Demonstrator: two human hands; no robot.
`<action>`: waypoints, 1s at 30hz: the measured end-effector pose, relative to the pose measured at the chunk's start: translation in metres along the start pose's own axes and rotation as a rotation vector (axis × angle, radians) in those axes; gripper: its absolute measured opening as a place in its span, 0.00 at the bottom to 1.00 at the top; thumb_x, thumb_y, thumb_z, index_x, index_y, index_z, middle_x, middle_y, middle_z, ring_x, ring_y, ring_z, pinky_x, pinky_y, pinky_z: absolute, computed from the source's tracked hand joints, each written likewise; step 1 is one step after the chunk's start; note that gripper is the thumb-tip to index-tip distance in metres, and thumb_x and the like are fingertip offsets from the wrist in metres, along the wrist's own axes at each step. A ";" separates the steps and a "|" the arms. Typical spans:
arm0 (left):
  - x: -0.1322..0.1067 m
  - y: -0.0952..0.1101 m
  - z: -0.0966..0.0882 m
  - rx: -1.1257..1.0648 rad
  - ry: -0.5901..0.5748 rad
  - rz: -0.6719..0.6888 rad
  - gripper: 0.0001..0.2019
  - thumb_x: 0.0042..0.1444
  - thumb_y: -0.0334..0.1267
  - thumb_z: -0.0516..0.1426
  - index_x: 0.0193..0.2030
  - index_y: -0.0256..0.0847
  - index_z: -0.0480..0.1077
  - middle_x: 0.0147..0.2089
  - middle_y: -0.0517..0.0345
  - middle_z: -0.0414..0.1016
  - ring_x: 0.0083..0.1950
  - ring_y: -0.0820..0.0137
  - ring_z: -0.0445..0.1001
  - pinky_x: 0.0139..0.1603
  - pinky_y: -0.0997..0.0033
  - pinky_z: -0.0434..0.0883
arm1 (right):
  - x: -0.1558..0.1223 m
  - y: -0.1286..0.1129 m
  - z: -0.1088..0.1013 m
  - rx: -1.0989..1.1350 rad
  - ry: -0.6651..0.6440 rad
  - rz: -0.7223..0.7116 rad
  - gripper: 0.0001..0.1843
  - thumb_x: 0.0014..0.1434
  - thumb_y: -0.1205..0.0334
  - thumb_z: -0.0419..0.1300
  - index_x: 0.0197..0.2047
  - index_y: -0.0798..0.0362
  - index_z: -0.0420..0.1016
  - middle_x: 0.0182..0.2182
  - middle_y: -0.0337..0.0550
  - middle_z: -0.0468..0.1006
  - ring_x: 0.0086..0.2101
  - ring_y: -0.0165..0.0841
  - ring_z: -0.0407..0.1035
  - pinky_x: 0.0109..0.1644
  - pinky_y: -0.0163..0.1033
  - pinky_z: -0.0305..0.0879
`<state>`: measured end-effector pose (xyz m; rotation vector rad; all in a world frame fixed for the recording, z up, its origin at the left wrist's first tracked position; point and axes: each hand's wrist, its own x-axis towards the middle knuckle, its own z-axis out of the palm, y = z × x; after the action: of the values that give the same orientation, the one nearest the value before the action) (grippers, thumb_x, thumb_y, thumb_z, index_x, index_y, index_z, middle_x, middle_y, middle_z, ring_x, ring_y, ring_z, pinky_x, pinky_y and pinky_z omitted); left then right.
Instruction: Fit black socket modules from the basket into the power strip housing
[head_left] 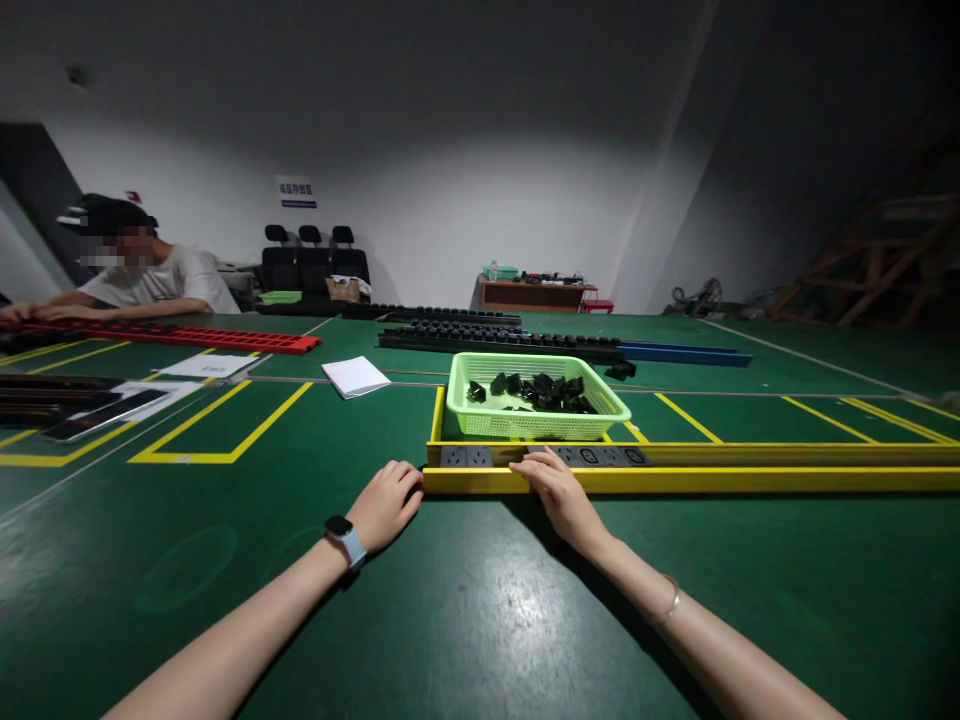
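Note:
A long yellow metal channel lies across the green table, with black socket modules set in a row inside its left part. At the channel's left end my left hand rests with its fingers bent against the edge, a watch on the wrist. My right hand reaches over the front wall, its fingers closed together on a socket module in the row. The fingertips partly cover that module. Just behind the channel stands a light green basket holding loose black pieces.
Black strips and a blue channel lie farther back. A white paper booklet is left of the basket. A person sits at far left by a red rail. A phone-like slab lies nearer on the left.

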<state>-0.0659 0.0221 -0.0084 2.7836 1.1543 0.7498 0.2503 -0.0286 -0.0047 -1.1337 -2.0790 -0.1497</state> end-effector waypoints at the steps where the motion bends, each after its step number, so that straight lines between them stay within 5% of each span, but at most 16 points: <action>1: 0.000 0.000 0.000 0.000 -0.003 -0.002 0.08 0.63 0.36 0.48 0.42 0.42 0.68 0.42 0.53 0.69 0.44 0.64 0.67 0.46 0.60 0.68 | 0.000 -0.001 -0.001 0.005 -0.003 0.003 0.19 0.66 0.67 0.47 0.55 0.45 0.70 0.42 0.42 0.78 0.48 0.35 0.69 0.61 0.56 0.60; 14: 0.000 0.005 -0.005 0.002 -0.020 -0.005 0.09 0.64 0.37 0.48 0.41 0.42 0.68 0.41 0.54 0.69 0.44 0.65 0.67 0.47 0.61 0.68 | -0.035 0.048 -0.041 -0.047 -0.023 0.071 0.17 0.65 0.66 0.47 0.53 0.46 0.71 0.45 0.44 0.76 0.50 0.37 0.68 0.63 0.58 0.56; 24: 0.001 0.004 -0.003 0.008 -0.060 -0.019 0.09 0.65 0.38 0.47 0.41 0.42 0.67 0.42 0.54 0.69 0.44 0.64 0.66 0.47 0.60 0.67 | -0.019 -0.010 -0.031 -0.197 -0.108 -0.069 0.27 0.63 0.66 0.51 0.65 0.52 0.55 0.61 0.51 0.64 0.61 0.39 0.56 0.65 0.57 0.53; 30: 0.003 0.001 -0.002 -0.035 -0.075 -0.030 0.09 0.64 0.40 0.47 0.43 0.43 0.66 0.43 0.54 0.68 0.44 0.63 0.66 0.47 0.59 0.67 | -0.016 -0.017 -0.028 -0.219 -0.201 -0.089 0.28 0.63 0.67 0.51 0.66 0.52 0.54 0.62 0.50 0.62 0.62 0.37 0.55 0.66 0.56 0.52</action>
<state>-0.0645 0.0231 -0.0052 2.7339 1.1554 0.6502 0.2579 -0.0618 0.0083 -1.2286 -2.3373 -0.3253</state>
